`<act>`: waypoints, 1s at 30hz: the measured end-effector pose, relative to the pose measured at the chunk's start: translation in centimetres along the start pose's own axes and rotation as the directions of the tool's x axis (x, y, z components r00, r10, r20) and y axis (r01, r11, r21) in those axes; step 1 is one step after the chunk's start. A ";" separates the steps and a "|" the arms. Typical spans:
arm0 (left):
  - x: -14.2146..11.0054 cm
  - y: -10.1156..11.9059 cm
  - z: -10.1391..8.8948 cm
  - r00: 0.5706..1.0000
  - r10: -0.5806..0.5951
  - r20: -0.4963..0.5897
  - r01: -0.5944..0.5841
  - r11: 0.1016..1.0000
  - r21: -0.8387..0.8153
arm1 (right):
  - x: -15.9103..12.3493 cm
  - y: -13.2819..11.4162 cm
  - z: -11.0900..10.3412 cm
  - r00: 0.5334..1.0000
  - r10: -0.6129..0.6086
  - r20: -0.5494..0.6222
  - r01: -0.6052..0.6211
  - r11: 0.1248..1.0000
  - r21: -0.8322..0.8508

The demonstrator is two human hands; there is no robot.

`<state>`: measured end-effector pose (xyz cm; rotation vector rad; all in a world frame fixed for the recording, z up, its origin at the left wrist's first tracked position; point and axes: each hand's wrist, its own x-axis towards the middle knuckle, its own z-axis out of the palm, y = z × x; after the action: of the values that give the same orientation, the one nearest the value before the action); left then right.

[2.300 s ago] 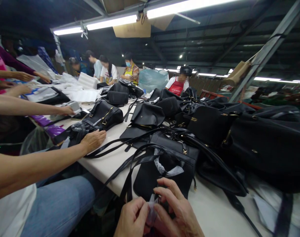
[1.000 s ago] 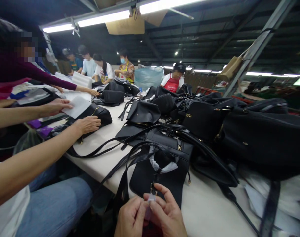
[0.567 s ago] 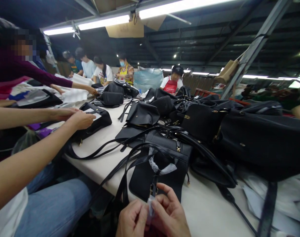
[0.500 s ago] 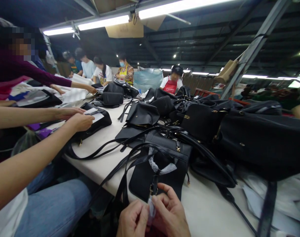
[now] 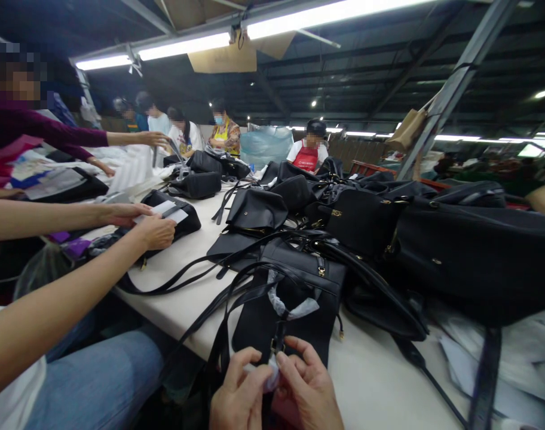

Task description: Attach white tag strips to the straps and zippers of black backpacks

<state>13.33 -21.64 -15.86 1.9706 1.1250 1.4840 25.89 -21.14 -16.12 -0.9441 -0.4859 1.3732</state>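
A black backpack-style bag (image 5: 263,316) lies at the table's near edge, its thin straps trailing left. Crinkled whitish wrapping (image 5: 294,312) covers parts of its straps. Below a gold buckle (image 5: 273,345), a small piece of whitish wrapping paper (image 5: 271,377) sits around the strap end. My right hand (image 5: 309,382) pinches this piece between thumb and forefinger, close to the buckle. From the other side, my left hand (image 5: 239,388) presses its thumb on the same piece, forefinger curled above. Both hands partly hide the strap end.
Black bags (image 5: 474,257) are heaped to the right and across the white table (image 5: 380,382). At left, a co-worker's hands (image 5: 156,224) hold white paper strips over another bag. Loose white sheets (image 5: 483,376) lie at the right. Other people work farther back.
My left thumb and forefinger have shifted up toward the buckle, and the wrapping piece looks more bunched. The left co-worker's hands moved slightly; a farther person's arm rose.
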 end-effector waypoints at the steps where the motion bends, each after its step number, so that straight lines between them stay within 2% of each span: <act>1: 0.1 -0.1 0.0 1.000 -0.008 0.000 0.008 1.000 0.009 | -0.2 -0.1 0.2 1.000 -0.009 -0.006 0.010 1.000 0.004; 6: 0.8 0.3 0.1 0.989 -0.148 0.017 0.149 0.984 -0.102 | -1.1 -0.5 0.9 0.998 -0.067 -0.017 0.068 0.997 0.038; 9: 1.3 0.5 0.2 0.959 -0.271 0.078 0.281 0.940 -0.191 | -1.2 -0.3 0.6 0.997 -0.072 -0.002 0.072 0.997 0.026; 11: 1.7 0.2 0.2 0.901 -0.388 0.193 0.430 0.854 -0.294 | -1.2 0.0 0.4 0.997 -0.072 -0.003 0.072 0.997 0.004; 14: 2.0 -0.5 0.4 0.747 -0.518 0.417 0.665 0.604 -0.440 | -1.1 0.1 0.3 0.998 -0.067 -0.013 0.067 0.997 -0.031; 15: 2.1 -0.7 0.5 0.700 -0.543 0.464 0.714 0.529 -0.459 | -1.2 0.0 0.4 0.997 -0.069 -0.028 0.068 0.996 -0.051; 17: 2.1 -0.8 0.6 0.651 -0.582 0.487 0.757 0.452 -0.471 | -1.4 -0.3 0.6 0.993 -0.089 -0.082 0.080 0.991 -0.104; 19: 2.0 -0.6 0.6 0.657 -0.605 0.450 0.750 0.468 -0.466 | -1.8 -0.5 0.7 0.986 -0.110 -0.125 0.087 0.981 -0.173; 22: 1.7 -0.2 0.5 0.705 -0.596 0.385 0.708 0.555 -0.437 | -2.3 -0.2 0.4 0.983 -0.139 -0.120 0.097 0.947 -0.305; 25: 1.3 0.0 0.3 0.743 -0.560 0.367 0.670 0.613 -0.419 | -2.5 0.5 0.0 0.977 -0.185 -0.102 0.122 0.889 -0.442; 30: 1.0 -0.1 0.3 0.751 -0.540 0.380 0.660 0.614 -0.433 | -2.3 1.1 -0.2 0.975 -0.204 -0.083 0.139 0.863 -0.486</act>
<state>13.62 -20.75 -15.44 1.1375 0.9831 1.0240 25.00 -23.52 -16.57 -1.3504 -0.8120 1.0335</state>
